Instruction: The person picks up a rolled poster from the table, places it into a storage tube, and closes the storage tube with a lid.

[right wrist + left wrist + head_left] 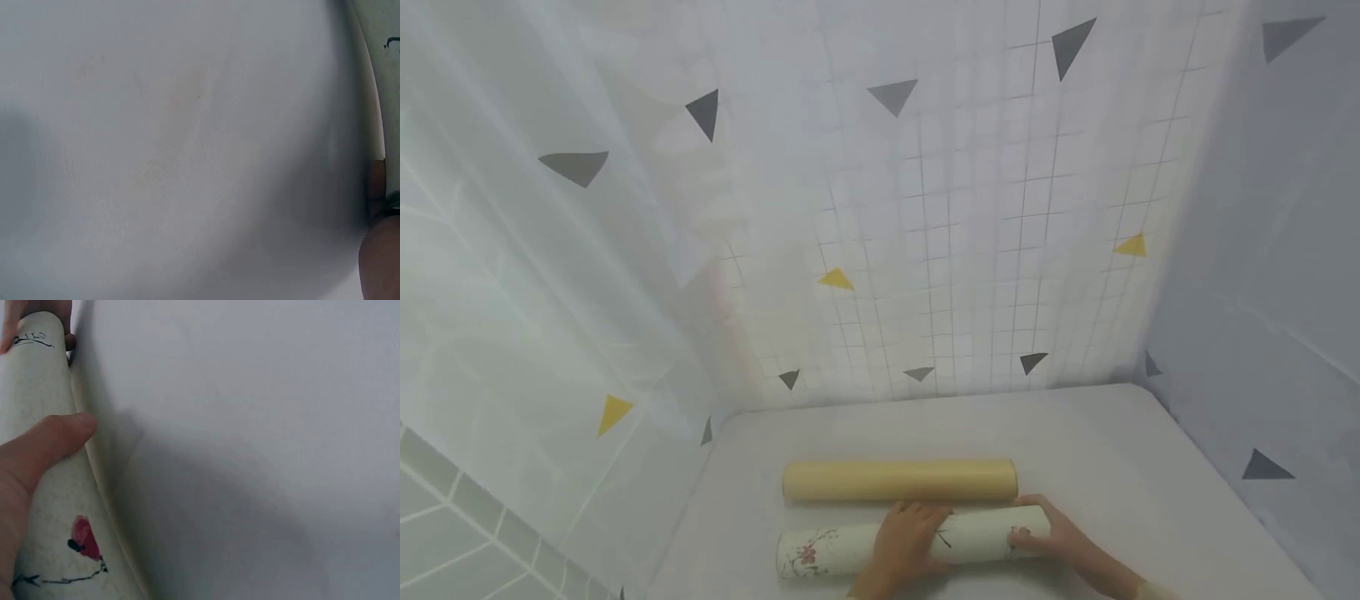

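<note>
A pale cylindrical roll [977, 537], printed with red blossoms and dark twigs, lies crosswise at the front of the white surface. My left hand [906, 542] grips it around the middle, and the left wrist view has the thumb [65, 434] laid across the roll. At its right end, my right hand [1060, 529] holds the rim with the fingers curled round it. The right wrist view catches only the roll's edge [381, 81] and part of that hand [381, 256]. Just behind, a plain yellow roll [898, 481] lies nearly parallel to it.
The white surface [1120, 450] has rounded far corners. Around it hangs a translucent white curtain [880, 325] with grey and yellow triangles and a thin grid. Pale tiles [445, 533] show at the lower left.
</note>
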`<state>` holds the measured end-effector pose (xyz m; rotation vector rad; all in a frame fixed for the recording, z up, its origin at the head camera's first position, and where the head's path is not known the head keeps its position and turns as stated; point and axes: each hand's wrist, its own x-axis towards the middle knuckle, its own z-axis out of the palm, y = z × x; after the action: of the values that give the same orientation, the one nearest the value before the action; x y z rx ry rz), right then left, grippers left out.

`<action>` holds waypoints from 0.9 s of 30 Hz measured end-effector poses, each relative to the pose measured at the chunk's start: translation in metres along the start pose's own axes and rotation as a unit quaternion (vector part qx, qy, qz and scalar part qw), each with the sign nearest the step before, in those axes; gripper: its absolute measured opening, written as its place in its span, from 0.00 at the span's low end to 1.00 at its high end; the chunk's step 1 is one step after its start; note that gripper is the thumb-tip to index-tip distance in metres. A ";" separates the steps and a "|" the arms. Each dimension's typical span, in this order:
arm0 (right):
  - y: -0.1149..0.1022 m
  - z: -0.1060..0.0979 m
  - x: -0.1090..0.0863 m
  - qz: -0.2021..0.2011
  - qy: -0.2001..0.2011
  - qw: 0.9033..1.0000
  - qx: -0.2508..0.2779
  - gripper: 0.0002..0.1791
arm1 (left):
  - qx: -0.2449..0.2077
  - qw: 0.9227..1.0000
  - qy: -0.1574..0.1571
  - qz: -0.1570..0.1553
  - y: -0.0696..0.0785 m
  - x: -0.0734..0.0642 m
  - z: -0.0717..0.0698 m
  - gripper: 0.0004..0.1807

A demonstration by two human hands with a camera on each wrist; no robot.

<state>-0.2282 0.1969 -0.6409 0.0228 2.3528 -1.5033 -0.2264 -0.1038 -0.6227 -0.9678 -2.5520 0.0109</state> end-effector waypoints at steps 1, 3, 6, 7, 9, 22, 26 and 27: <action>0.000 0.001 0.000 0.000 -0.002 1.000 0.003 0.40 | -0.001 1.000 0.003 -0.001 0.000 -0.001 0.000 0.46; 0.001 0.001 0.000 -0.003 -0.007 1.000 0.010 0.42 | 0.000 1.000 0.005 -0.002 0.000 -0.001 0.000 0.46; 0.002 0.002 -0.001 -0.019 -0.003 1.000 0.003 0.40 | -0.001 1.000 0.000 -0.004 -0.001 -0.003 0.002 0.45; 0.002 0.002 -0.001 -0.025 -0.001 1.000 -0.002 0.39 | -0.001 1.000 -0.003 -0.006 -0.001 -0.003 0.003 0.45; 0.003 0.002 -0.001 -0.037 0.003 0.999 -0.015 0.38 | -0.003 1.000 -0.009 -0.008 -0.001 -0.004 0.005 0.45; -0.010 -0.009 0.003 0.041 0.062 0.997 -0.022 0.43 | -0.075 0.997 0.005 -0.014 -0.006 0.002 0.002 0.36; -0.014 -0.018 0.000 -0.018 0.137 0.990 -0.042 0.31 | -0.111 0.990 0.087 -0.009 -0.009 0.003 0.006 0.18; -0.016 -0.020 -0.001 -0.036 0.157 0.986 -0.054 0.28 | -0.124 0.987 0.099 -0.009 -0.009 0.003 0.007 0.16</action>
<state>-0.2363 0.2080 -0.6186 0.1607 2.7062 -1.4959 -0.2367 -0.1080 -0.6269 -0.9812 -2.4145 -0.3980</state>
